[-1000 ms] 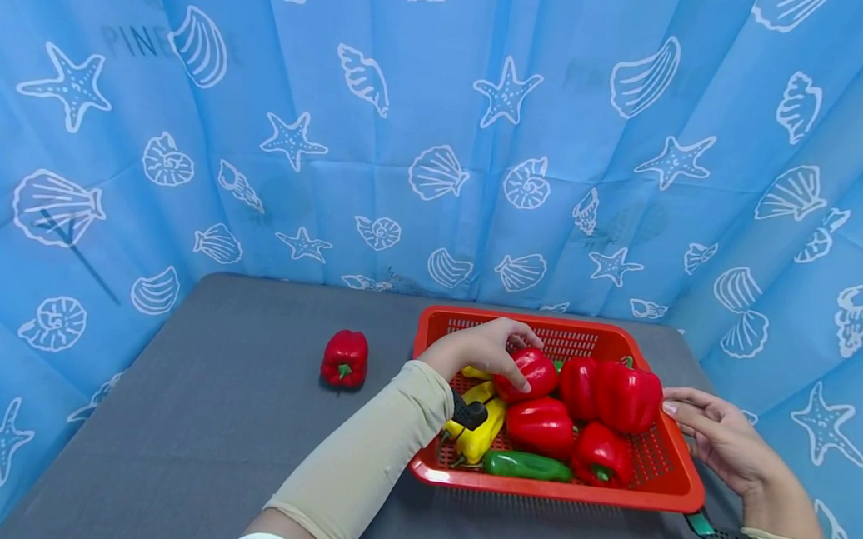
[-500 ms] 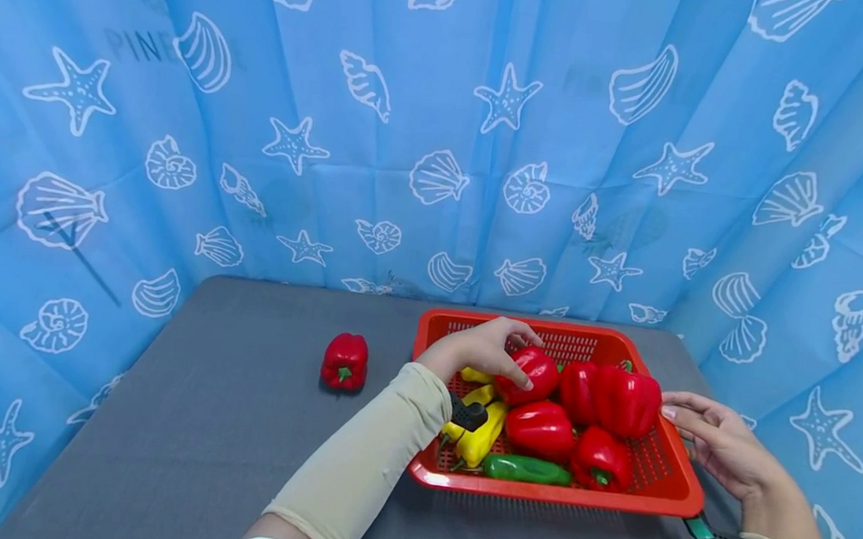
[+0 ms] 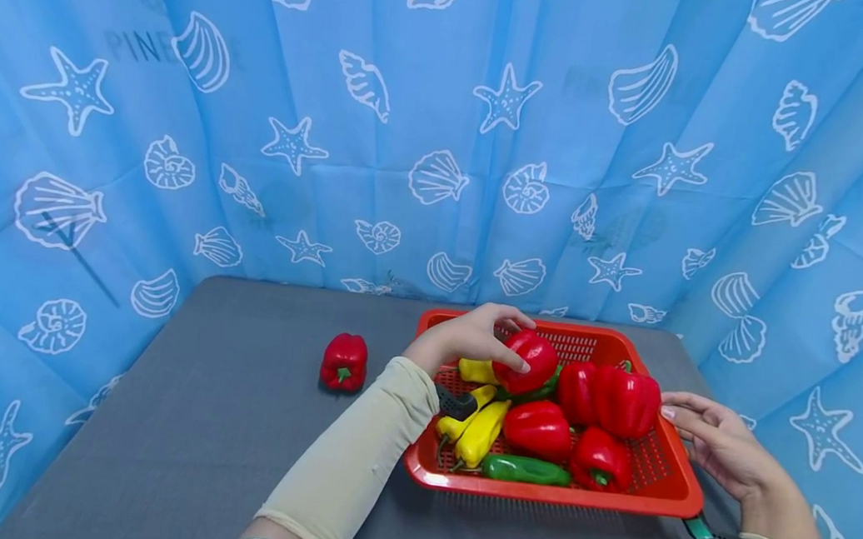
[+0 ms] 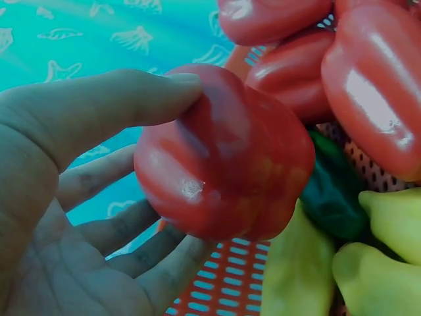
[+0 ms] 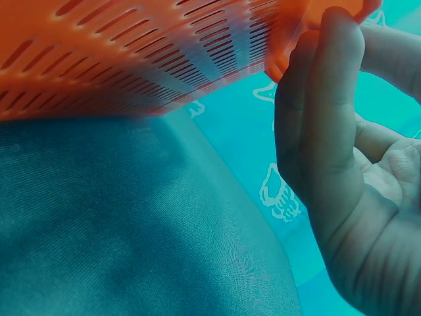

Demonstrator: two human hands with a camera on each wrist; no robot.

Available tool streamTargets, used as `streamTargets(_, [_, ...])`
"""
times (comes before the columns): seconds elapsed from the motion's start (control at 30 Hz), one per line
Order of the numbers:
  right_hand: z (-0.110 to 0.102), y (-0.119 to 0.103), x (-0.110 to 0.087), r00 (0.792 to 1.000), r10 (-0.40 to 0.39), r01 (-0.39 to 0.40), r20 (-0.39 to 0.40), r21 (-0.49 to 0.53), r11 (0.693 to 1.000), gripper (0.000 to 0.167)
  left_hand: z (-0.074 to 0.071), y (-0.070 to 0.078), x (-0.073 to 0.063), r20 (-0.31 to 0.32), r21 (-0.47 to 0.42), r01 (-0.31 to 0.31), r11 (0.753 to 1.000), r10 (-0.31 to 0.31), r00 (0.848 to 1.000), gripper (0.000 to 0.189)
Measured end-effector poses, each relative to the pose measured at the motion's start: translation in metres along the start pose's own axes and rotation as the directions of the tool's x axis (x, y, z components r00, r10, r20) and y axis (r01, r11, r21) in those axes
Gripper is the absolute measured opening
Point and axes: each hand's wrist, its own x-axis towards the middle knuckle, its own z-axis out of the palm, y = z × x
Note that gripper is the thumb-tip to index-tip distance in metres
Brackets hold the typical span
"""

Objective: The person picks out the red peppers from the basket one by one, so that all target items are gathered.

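Note:
My left hand (image 3: 472, 337) grips a red bell pepper (image 3: 530, 362) at the left back of the red basket (image 3: 536, 491). Thumb on one side and fingers on the other hold this pepper (image 4: 227, 158) in the left wrist view, above yellow peppers (image 4: 299, 270) and a dark green one (image 4: 332, 184). At the basket's right end, my right hand (image 3: 723, 444) pinches the rim; the right wrist view has its fingers (image 5: 332, 99) bent up at the edge of the slotted basket wall (image 5: 151, 49). Several more red bell peppers (image 3: 538, 429) lie in the basket.
A single red bell pepper (image 3: 344, 364) lies on the grey tabletop (image 3: 240, 423), left of the basket. Along the basket's front are a long green pepper (image 3: 526, 469) and yellow peppers (image 3: 482, 436). A blue shell-patterned curtain (image 3: 441, 136) hangs behind and beside the table.
My left hand has raised the red bell pepper slightly, up and to the left, uncovering more of the yellow and green peppers beneath. The right hand stays at the basket rim.

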Motion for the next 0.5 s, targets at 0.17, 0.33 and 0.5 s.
streamTargets(0.17, [-0.001, 0.000, 0.001, 1.000, 0.001, -0.001, -0.005, 0.000, 1.000, 0.033, -0.006, 0.003, -0.007, -0.008, -0.026, -0.025, 0.999, 0.025, 1.000, 0.063])
streamTargets(0.33, [-0.001, 0.000, 0.001, 1.000, -0.002, 0.002, -0.006, -0.001, 1.000, 0.033, -0.012, 0.008, -0.014, -0.033, -0.025, -0.048, 0.999, 0.047, 0.998, 0.066])
streamTargets(0.5, [0.000, -0.001, 0.000, 1.000, 0.008, -0.008, -0.017, -0.013, 1.000, 0.032, -0.018, 0.008, -0.024, -0.063, -0.020, -0.091, 0.996, 0.089, 0.994, 0.069])
